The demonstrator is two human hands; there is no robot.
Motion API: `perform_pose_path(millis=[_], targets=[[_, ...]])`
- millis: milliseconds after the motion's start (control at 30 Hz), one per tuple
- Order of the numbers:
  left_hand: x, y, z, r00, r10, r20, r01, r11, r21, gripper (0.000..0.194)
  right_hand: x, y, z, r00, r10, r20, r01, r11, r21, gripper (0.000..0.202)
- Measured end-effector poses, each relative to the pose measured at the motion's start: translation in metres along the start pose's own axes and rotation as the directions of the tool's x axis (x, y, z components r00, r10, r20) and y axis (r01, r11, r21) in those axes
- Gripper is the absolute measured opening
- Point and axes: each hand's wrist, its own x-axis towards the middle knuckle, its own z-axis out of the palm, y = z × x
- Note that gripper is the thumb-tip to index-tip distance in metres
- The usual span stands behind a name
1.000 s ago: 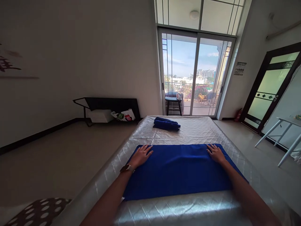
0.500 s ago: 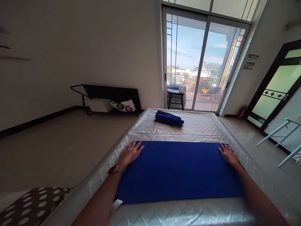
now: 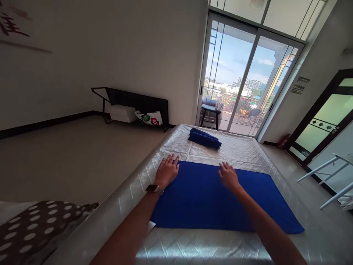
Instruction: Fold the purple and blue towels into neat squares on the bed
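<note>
A blue towel (image 3: pixel 204 198) lies spread flat across the mattress (image 3: pixel 176 246), with a small white tag at its near left corner. My left hand (image 3: pixel 167 171), a watch on its wrist, rests open on the towel's far left corner. My right hand (image 3: pixel 229 176) is over the towel near the middle of its far edge, fingers stretched out; whether it presses on the cloth I cannot tell. Farther back on the mattress sit rolled blue towels (image 3: pixel 204 138), apart from both hands.
Brown polka-dot fabric (image 3: pixel 41 228) lies at the lower left. A black bench (image 3: pixel 138 101) with a white box (image 3: pixel 121 113) and a printed bag (image 3: pixel 150 118) stands by the wall. Beyond the mattress is a sliding glass door (image 3: pixel 234 73); a white-legged table (image 3: pixel 335 176) stands right.
My right hand has moved left from the towel's far right corner to the middle of its far edge. My left hand stays at the far left corner. The view has tilted and shifted.
</note>
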Motion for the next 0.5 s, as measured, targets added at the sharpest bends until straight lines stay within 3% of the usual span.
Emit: perform_pose_path(millis=[67,133,233,300,367,500], targets=[[-0.001,0.011,0.001,0.998,0.069,0.011,-0.069,0.997,-0.035,0.056,0.006,-0.053,0.016,0.984,-0.174,0.026,0.171,0.981,0.091,0.056],[-0.003,0.019,0.003,0.993,0.097,0.071,-0.093,0.994,-0.059,0.056,0.009,-0.089,0.032,0.971,-0.231,0.057,0.220,0.964,0.152,0.058],[-0.006,0.020,0.004,0.985,0.068,0.156,-0.060,0.997,-0.054,0.058,0.011,-0.105,0.047,0.970,-0.227,0.089,0.208,0.961,0.184,0.060],[-0.007,0.017,0.003,0.980,0.042,0.194,-0.034,0.999,-0.042,0.059,0.009,-0.092,0.049,0.969,-0.225,0.102,0.205,0.962,0.178,0.061],[-0.006,0.015,0.000,0.976,0.025,0.217,-0.019,0.999,-0.031,0.060,0.006,-0.062,0.047,0.973,-0.198,0.119,0.180,0.972,0.151,0.061],[-0.005,0.013,-0.003,0.973,0.002,0.230,0.005,1.000,-0.029,0.061,-0.005,0.034,0.034,0.991,0.013,0.131,-0.016,1.000,0.018,0.061]])
